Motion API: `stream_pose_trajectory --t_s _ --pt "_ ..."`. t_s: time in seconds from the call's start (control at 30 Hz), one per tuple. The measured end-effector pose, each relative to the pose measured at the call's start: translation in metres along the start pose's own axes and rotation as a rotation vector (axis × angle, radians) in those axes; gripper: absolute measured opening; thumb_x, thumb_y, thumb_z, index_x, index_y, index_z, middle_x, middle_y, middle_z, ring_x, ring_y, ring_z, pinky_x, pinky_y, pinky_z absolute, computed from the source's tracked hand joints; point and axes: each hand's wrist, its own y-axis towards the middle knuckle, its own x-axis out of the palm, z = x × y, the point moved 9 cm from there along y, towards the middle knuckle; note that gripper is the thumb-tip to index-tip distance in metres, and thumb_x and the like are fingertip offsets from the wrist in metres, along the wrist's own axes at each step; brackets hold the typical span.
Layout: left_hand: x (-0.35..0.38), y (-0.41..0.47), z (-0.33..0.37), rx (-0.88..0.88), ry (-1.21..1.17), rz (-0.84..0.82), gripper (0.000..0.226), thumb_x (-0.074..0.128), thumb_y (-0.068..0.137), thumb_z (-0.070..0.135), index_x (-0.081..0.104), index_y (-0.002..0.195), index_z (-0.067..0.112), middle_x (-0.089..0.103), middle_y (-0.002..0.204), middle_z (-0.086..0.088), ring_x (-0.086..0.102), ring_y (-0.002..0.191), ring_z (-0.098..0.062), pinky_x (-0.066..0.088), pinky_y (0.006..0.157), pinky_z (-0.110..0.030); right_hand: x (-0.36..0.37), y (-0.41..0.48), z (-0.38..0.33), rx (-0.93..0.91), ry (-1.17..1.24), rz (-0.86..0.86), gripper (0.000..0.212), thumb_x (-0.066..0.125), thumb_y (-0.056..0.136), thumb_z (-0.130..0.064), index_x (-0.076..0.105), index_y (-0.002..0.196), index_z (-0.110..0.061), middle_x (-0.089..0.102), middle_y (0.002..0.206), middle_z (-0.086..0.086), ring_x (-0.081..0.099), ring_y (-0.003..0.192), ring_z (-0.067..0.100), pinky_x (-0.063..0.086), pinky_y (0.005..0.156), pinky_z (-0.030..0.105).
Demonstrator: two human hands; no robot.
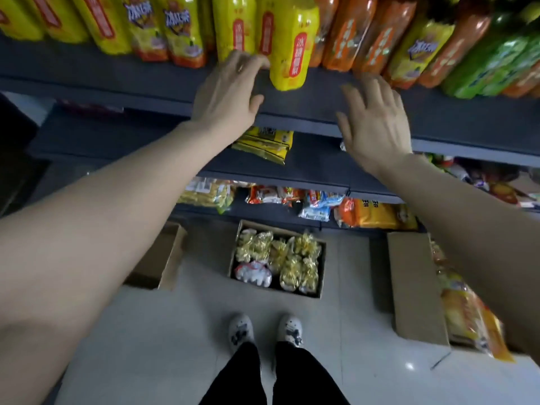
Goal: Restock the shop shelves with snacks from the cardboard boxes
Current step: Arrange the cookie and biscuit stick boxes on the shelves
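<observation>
Forearms (87, 229) lifted; yellow bottle (287, 48) stands just beside left grip (230, 95).

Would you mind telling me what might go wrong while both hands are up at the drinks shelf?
The yellow bottle stands forward of its row, near the shelf lip; a nudge from the left hand beside it may tip it off. It would likely drop toward the open cardboard box by the shoes, which is also a trip hazard.
</observation>
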Motion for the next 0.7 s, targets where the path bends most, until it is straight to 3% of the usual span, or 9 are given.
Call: stream_pose_trajectory --t_s 0.1,0.23,0.43,0.53,0.7 --pt "0.042 -0.03 -0.012 -0.028 -0.031 -0.07 0.044 0.062 0.093 0.021 0.046 0.134 0.021 0.048 0.136 -0.006 0.058 0.108 -0.032 0.048 0.076 -0.041 0.044 -0.039 -0.008 0.048 0.071 -0.103 0.046 0.039 0.102 -0.034 0.049 0.137 -0.006 0.048 0.138 0.024 0.046 0.126 0.044 0.038 0.101 0.051" --pt "0.113 -0.08 -0.031 -0.076 -0.053 -0.159 0.046 0.065 0.091 0.017 0.047 0.133 0.02 0.05 0.134 -0.007 0.056 0.113 -0.03 0.054 0.083 -0.045 0.107 -0.094 -0.02 0.076 0.143 -0.206 0.045 0.039 0.101 -0.034 0.049 0.137 -0.007 0.05 0.136 0.022 0.048 0.123 0.042 0.041 0.099 0.051" --pt "0.253 -0.195 -0.061 -0.195 -0.041 -0.361 0.047 0.068 0.088 0.018 0.049 0.132 0.019 0.056 0.127 -0.007 0.06 0.108 -0.027 0.051 0.072 -0.034 0.236 -0.19 -0.048 0.166 0.283 -0.406 0.048 0.044 0.102 -0.033 0.039 0.144 -0.011 0.049 0.135 0.021 0.05 0.12 0.039 0.044 0.096 0.05" --pt "0.328 -0.262 -0.075 -0.256 -0.108 -0.466 0.047 0.07 0.082 0.007 0.055 0.125 0.015 0.06 0.119 -0.007 0.058 0.106 -0.03 0.045 0.078 -0.034 0.307 -0.245 -0.067 0.165 0.36 -0.519 0.049 0.05 0.099 -0.029 0.041 0.144 -0.011 0.048 0.138 0.019 0.048 0.122 0.04 0.042 0.1 0.05" --pt "0.433 -0.356 -0.108 -0.336 -0.124 -0.583 0.054 0.072 0.079 0.007 0.054 0.129 0.015 0.06 0.119 -0.007 0.056 0.109 -0.03 0.054 0.082 -0.042 0.415 -0.328 -0.093 0.198 0.441 -0.682 0.058 0.057 0.094 -0.02 0.038 0.148 -0.012 0.046 0.142 0.015 0.045 0.126 0.036 0.041 0.104 0.049"
